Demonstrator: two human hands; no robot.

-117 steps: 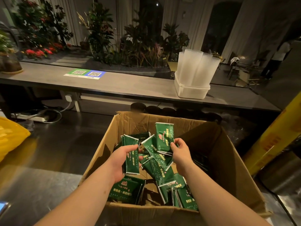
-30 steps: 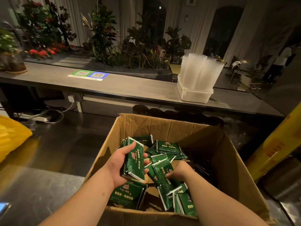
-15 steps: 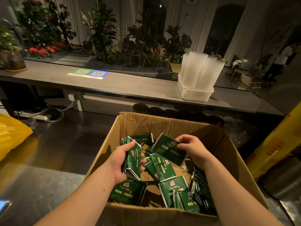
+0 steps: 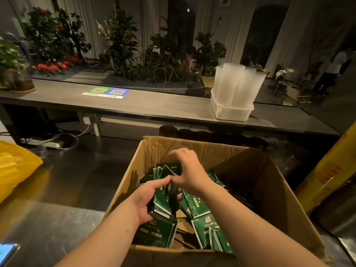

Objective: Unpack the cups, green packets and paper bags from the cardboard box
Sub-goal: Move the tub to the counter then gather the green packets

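Green printed foil packets (image 4: 163,201), lower centre, inside the brown cardboard box (image 4: 279,199): left hand (image 4: 148,201) grips a stack, right hand (image 4: 186,170) pinches another against it; the thick stack could splay and spill.

Dim indoor light, glare on the steel counter (image 4: 57,224), wide-angle bending at edges, background soft and dark.

Both bare forearms ran up from the bottom edge & converged mid-frame, R arm crossing in from the lower R. L hand (image 4: 148,199) sat lower, palm turned inward, fingers & thumb curled round a stack of green packets (image 4: 161,201). R hand (image 4: 187,170) sat just above, back up, wrist bent down, fingers curled over the stack's top; thumb tips v. close, contact unclear.
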